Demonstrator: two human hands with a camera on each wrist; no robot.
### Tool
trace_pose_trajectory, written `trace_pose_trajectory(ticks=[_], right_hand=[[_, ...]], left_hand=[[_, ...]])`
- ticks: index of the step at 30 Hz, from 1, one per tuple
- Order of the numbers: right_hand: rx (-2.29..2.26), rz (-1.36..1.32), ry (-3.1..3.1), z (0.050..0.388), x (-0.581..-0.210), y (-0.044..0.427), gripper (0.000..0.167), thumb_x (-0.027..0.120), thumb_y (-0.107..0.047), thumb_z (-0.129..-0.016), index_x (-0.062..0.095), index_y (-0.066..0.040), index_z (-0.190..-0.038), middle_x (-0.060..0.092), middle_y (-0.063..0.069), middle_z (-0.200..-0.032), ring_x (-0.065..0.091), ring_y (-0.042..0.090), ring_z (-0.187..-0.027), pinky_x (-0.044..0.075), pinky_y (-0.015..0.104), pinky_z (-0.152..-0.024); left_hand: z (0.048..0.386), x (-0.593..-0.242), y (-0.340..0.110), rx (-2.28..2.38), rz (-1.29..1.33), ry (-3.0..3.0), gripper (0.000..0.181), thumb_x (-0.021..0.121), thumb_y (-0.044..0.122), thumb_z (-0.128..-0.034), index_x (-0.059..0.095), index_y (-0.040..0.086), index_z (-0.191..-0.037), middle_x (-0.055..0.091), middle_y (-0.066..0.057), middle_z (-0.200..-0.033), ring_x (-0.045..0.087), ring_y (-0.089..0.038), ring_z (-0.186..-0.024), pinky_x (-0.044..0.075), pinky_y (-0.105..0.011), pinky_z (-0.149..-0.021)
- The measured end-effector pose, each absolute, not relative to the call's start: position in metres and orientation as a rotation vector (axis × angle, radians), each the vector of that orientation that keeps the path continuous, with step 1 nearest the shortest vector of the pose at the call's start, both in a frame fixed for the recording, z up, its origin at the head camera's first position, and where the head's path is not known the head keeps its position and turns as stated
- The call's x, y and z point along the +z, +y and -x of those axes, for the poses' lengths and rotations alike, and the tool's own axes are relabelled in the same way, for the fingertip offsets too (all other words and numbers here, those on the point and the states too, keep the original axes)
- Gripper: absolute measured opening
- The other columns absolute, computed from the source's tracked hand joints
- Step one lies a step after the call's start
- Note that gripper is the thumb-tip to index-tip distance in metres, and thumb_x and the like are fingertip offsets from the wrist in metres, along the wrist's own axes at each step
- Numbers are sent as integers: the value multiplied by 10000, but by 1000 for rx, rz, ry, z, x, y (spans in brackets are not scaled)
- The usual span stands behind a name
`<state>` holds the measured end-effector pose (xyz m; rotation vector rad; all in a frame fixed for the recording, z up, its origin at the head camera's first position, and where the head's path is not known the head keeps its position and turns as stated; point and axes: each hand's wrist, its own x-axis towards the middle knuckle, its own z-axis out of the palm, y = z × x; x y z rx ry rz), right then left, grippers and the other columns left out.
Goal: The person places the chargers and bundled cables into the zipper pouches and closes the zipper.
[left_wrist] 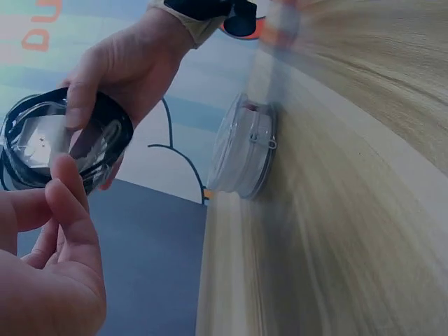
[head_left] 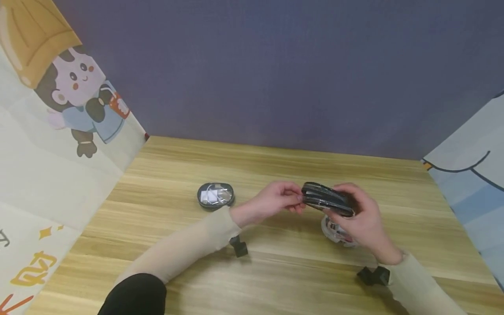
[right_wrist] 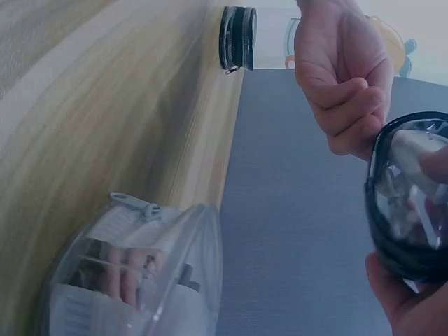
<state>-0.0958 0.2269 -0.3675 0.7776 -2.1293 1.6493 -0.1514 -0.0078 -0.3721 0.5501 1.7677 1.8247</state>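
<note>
My right hand (head_left: 364, 218) holds a clear oval zip pouch with black trim (head_left: 326, 199) above the table, thumb on one face and fingers behind. A white block and a pale cable show through its clear side in the left wrist view. At the pouch's left end, my left hand (head_left: 280, 199) pinches the zipped edge with thumb and forefinger. Whether a zipper pull sits between those fingertips is hidden. Below the right hand lies a clear pouch with pale trim (head_left: 334, 231), partly covered. Its grey zipper pull (right_wrist: 133, 203) shows in the right wrist view.
A second black-trimmed oval pouch (head_left: 215, 194), with a white block and cable inside, lies on the wooden table (head_left: 275, 280) left of my hands. A dark blue-grey panel (head_left: 275, 78) stands behind the table. Printed panels flank both sides.
</note>
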Motion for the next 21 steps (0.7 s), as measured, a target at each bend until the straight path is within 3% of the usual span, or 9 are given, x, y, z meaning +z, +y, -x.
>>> trace_pose_trajectory(ticks=[7, 11, 14, 21], right_hand=[[1237, -865, -2244, 96, -365, 224, 641, 837, 193, -608, 635, -5, -1184, 667, 80, -1123, 622, 80, -999, 502, 128, -832], [1145, -938, -2214, 97, -367, 222, 435, 861, -188, -798, 671, -32, -1156, 676, 101, -1144, 610, 81, -1076, 488, 132, -874], [1117, -1010, -2125, 97, -366, 218, 445, 713, -400, -910, 679, 6, -1089, 679, 161, -1126, 607, 108, -1115, 477, 164, -936], [1035, -1167, -1895, 94, -351, 203, 346, 653, -277, -970, 685, 67, -977, 690, 236, -1016, 644, 233, -1050, 482, 263, -977]], left_hand=[[150, -368, -15, 1822, -538, 1804, 175, 574, 9, -982, 614, -84, -1124, 650, -328, -1079, 678, -129, -789, 538, -527, -900], [148, -367, -19, 1815, -538, 1815, 181, 576, 26, -985, 615, -68, -1135, 680, -276, -1023, 681, -132, -798, 508, -575, -923], [147, -366, -22, 1799, -554, 1815, 183, 576, 22, -984, 614, -65, -1140, 707, -193, -953, 688, -154, -810, 513, -574, -911], [145, -367, -26, 1797, -593, 1793, 187, 566, 4, -983, 608, -78, -1146, 708, -164, -932, 660, -422, -948, 542, -540, -862]])
